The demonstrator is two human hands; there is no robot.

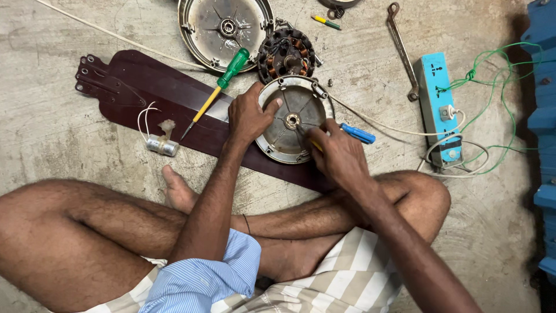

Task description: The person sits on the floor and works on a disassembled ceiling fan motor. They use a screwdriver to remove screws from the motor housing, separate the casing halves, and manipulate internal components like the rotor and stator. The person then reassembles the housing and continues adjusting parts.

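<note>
My left hand point(250, 115) grips the left rim of a round metal fan motor cover point(293, 104) that lies on a dark brown fan blade point(174, 95). My right hand point(339, 153) holds a screwdriver with a blue handle point(357, 133), its yellow shaft pointing into the cover near the centre hub. The tip is hidden by my fingers. A copper-wound stator point(285, 53) sits just behind the cover.
A green-handled screwdriver point(217, 90) lies on the blade. A second round cover point(225, 30), a spanner point(402, 49), a small capacitor point(161, 145), a blue power strip point(440, 107) with green wire point(501, 81) and blue crates point(544, 116) surround me on the concrete floor.
</note>
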